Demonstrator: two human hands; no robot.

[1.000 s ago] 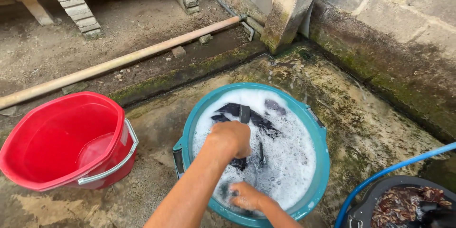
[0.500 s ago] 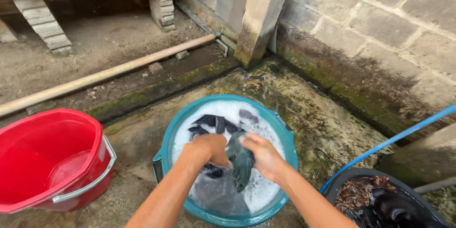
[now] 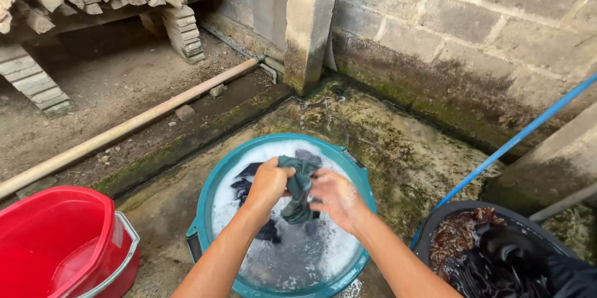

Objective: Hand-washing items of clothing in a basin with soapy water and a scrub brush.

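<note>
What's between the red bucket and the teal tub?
In the head view, only bare wet concrete floor separates the red bucket from the teal tub.

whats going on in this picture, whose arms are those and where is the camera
The camera sits on a person's head and looks down, so the two bare arms coming in from the bottom are that person's own. The left hand and the right hand both grip a wet dark green cloth, lifted above a teal tub full of soapy water with more dark laundry in it. A red bucket stands to the left on the mossy concrete ground, a dark tub of wet clothes to the right, with a blue hose running into it.
</note>
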